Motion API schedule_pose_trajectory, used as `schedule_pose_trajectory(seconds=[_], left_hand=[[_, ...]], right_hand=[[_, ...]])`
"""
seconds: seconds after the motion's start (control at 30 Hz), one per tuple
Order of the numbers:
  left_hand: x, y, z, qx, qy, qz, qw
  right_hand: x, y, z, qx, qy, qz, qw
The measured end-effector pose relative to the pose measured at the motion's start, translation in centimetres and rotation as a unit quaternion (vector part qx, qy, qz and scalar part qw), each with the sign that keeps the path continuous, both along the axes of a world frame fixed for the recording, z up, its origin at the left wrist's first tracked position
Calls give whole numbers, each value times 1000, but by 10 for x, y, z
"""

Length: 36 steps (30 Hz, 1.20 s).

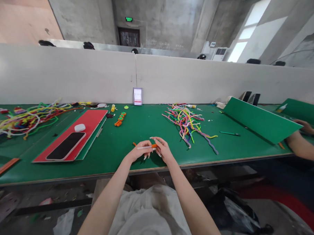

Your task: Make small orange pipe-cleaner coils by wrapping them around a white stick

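Observation:
My left hand (141, 150) and my right hand (163, 149) are close together just above the table's front edge, fingers closed. Between them is an orange pipe cleaner (154, 145), partly hidden by the fingers. A slim whitish stick (144, 147) lies across the left fingers, in line with the orange part; its kind is unclear. A short orange end pokes out beyond the left hand. Ahead to the left lies a figure of twisted orange and green pipe cleaners (119, 119). A loose heap of colourful pipe cleaners (186, 120) spreads ahead to the right.
On the green table (146, 122), a phone (66, 146) and a white case (80, 127) rest on a red folder (94, 116). More pipe cleaners (39, 117) lie far left. A lit phone (137, 96) leans on the partition. A green board (262, 120) stands right, near another person's arm (303, 143).

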<state>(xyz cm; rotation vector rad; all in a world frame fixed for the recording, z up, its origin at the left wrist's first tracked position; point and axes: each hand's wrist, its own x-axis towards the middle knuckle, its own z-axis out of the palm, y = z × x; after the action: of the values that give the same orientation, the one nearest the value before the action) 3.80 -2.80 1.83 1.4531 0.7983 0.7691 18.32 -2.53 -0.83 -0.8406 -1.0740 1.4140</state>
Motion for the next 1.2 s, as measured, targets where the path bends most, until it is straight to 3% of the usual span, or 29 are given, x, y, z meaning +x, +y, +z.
schedule_pose_trajectory(seconds=[0.6, 1.2], left_hand=[[5, 3, -5, -1, 6, 33, 999], [1, 9, -10, -33, -77, 119, 989]], right_hand=[[-1, 2, -4, 1, -8, -28, 1000], [-4, 1, -5, 23, -25, -71, 997]])
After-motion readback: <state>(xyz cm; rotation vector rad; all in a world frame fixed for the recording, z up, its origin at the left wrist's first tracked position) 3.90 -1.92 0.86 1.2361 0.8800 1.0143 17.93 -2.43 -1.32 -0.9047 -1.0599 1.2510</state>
